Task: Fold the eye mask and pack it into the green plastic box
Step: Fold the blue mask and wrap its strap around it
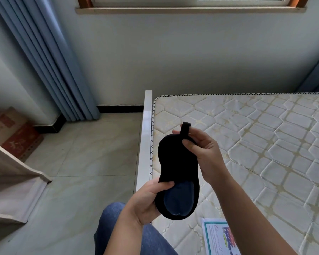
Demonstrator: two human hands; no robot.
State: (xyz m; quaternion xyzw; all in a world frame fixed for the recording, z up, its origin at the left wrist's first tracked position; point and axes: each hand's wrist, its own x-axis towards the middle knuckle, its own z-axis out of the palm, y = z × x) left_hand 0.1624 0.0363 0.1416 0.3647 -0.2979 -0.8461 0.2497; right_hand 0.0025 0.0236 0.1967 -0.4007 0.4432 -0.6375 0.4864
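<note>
Head view: the eye mask (175,162) hangs in the air between both hands, stretched out lengthwise and not yet folded, with its black outer fabric toward the camera and a blue padded cup showing at the near end. The left hand (145,201) grips that near end, thumb on top beside the blue cup and the fingers (156,205) curled underneath. The right hand (204,153) pinches the far end, thumb pressed on the fabric just where the strap (185,128) loops up past the fingertips. To fold well, I would judge it best to bring the right-hand end down onto the left-hand end so the crease falls at the narrow waist midway between the two grips, keep both pinches firm so the soft fabric does not slip, and tuck the strap loop inside so nothing trails. The green plastic box is not in view, so it must be found before packing. Below the hands lie the quilted mattress (265,144) and the white bed frame (145,144); a printed leaflet (219,236) rests on the mattress under the right forearm, and the tiled floor (81,162) spreads beyond the left hand.
</note>
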